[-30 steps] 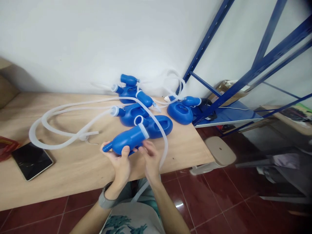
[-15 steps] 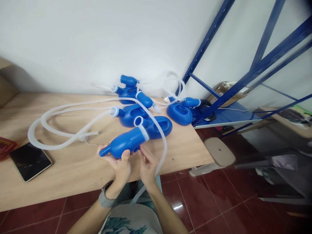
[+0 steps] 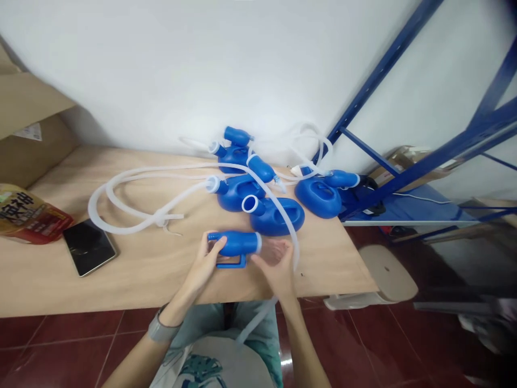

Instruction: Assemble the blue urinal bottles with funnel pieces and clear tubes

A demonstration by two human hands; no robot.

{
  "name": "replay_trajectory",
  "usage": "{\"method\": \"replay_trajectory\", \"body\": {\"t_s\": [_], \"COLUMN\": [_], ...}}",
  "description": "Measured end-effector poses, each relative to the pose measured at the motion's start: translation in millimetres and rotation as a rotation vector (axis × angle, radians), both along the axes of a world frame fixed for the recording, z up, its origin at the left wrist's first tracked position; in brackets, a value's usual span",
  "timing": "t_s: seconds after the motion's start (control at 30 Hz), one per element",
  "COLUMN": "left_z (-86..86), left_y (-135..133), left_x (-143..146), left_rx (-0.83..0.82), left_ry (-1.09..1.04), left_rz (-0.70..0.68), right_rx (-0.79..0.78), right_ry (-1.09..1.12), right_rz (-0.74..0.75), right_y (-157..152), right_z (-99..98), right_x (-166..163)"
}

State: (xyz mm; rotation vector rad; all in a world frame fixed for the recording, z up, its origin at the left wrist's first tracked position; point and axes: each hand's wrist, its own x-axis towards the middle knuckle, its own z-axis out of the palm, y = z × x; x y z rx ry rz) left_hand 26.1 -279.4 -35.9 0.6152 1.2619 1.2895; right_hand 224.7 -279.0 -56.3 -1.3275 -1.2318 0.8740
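Note:
My left hand (image 3: 205,264) is closed round the spout end of a blue bottle-shaped piece (image 3: 238,243) with a narrow spout, a side handle and a pale rim. It lies level just above the table, rim to the right, handle toward me. By the rim, my right hand (image 3: 278,264) has its fingers apart and holds nothing; I cannot tell whether a fingertip touches the piece. Behind the piece stands a blue jug (image 3: 278,216) with an open white-ringed mouth. A clear hose (image 3: 288,218) crosses over that jug and runs down past my right hand to my lap.
More blue jugs (image 3: 238,193) with bottle-shaped tops and coiled hoses stand toward the wall. At left are a phone (image 3: 89,248), a red-labelled bottle (image 3: 34,215) and a cardboard box (image 3: 36,151). A blue metal shelf (image 3: 388,156) and a plastic stool (image 3: 388,272) stand right.
The view has swung left. The blue piece is turned level, its handle now showing toward me. My right hand has come from beneath it to the rim side and its fingers have spread.

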Motion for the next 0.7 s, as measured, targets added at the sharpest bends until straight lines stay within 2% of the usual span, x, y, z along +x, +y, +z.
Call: {"method": "replay_trajectory", "body": {"t_s": [0.07, 0.13, 0.2, 0.23, 0.3, 0.37, 0.43, 0.53, 0.63, 0.7], "left_z": [2.7, 6.1, 8.5, 8.6, 6.3, 1.4, -4.0, -9.8, -14.3, -17.2], "left_y": [-1, 0, 5, 8, 16, 21, 22, 9, -13, -26], "left_x": [-6, -8, -13, -18, -34, -55, -73, -80, -62, -48], "left_rx": [-0.026, 0.012, 0.112, 0.164, 0.224, 0.218, 0.203, 0.246, 0.319, 0.368], "left_ry": [-0.011, -0.019, 0.047, 0.109, 0.248, 0.379, 0.504, 0.582, 0.558, 0.620], "left_rz": [-0.118, -0.225, -0.269, -0.257, -0.176, -0.074, -0.039, -0.192, -0.420, -0.510], "right_rx": [0.055, 0.055, 0.025, 0.015, 0.015, 0.014, -0.011, -0.072, -0.103, -0.113], "right_ry": [-0.120, -0.230, -0.269, -0.264, -0.243, -0.238, -0.234, -0.207, -0.139, -0.096], "right_rz": [0.102, 0.318, 0.472, 0.491, 0.439, 0.401, 0.408, 0.348, 0.287, 0.293], "right_y": [5, 15, 27, 32, 39, 41, 40, 40, 43, 46], "right_z": [0.7, 3.7, 5.9, 6.2, 5.4, 3.8, 2.5, 1.1, -0.6, -1.6], "right_x": [0, -3, -8, -10, -10, -4, 5, 15, 16, 14]}}
